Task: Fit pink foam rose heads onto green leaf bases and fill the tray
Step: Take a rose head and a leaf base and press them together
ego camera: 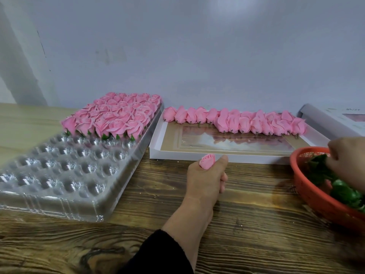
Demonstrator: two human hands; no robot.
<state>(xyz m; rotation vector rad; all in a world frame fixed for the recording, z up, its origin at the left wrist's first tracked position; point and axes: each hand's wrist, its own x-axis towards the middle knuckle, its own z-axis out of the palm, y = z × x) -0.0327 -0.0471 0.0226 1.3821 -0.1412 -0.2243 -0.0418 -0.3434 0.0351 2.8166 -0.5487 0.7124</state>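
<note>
Two hands work over a wooden table (246, 224), and the white box lid (227, 158) at its middle serves to place the rest. Just in front of the lid's near edge, the left hand (205, 178) is curled round one pink rose head (207, 161), which stands up out of the fist, petals upward; a dark sleeve (158, 254) covers the forearm. Along the lid's far side, by the wall (177, 46), lies a row of loose rose heads (246, 120), stems pointing toward the viewer, and the lid's floor in front of them is bare. Left of the lid, almost touching its left edge, sits the clear plastic tray (69, 175); its far rows hold finished roses (114, 115) on green bases, while the near cups stand unfilled. At the lid's right near corner a red basket (308, 186) overlaps the frame's right edge, with green leaf bases (341, 190) inside. The right hand (347, 157) reaches down into the basket among the leaves; its fingertips are hidden, so whether it grips anything cannot be told. Between the lid's near edge and the viewer runs a broad stretch of bare wood.
</note>
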